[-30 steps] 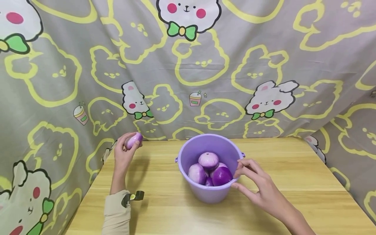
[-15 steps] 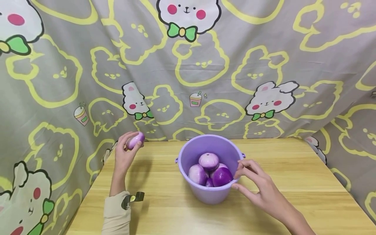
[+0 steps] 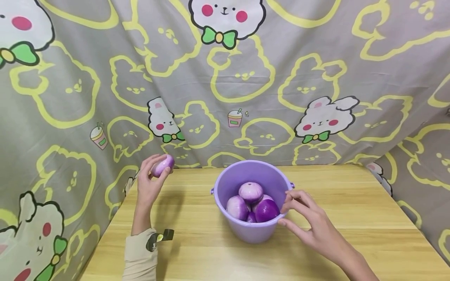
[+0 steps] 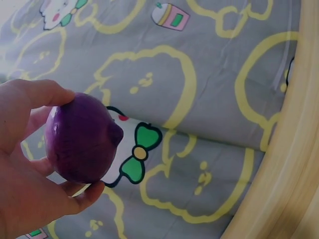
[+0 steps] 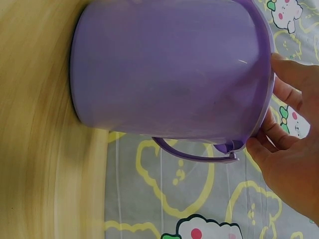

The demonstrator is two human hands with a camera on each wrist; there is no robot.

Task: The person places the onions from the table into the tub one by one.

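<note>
A purple onion is gripped by my left hand, raised above the back left of the table. Thumb and fingers lie round it; in the left wrist view its pointed end faces away from the palm. In the middle of the table stands an upright lavender bucket, with several purple-and-white onions inside. My right hand pinches the bucket's rim on its right side. The right wrist view has the thumb and fingers at the rim, close to the handle joint.
The bucket's handle hangs down along its outer wall. Under it all is a light wooden table. A grey curtain with cartoon bears rises behind the table and along its sides.
My left hand has shifted slightly to the right with the onion, which is tipped a little more upright. The right hand and the bucket look still.
</note>
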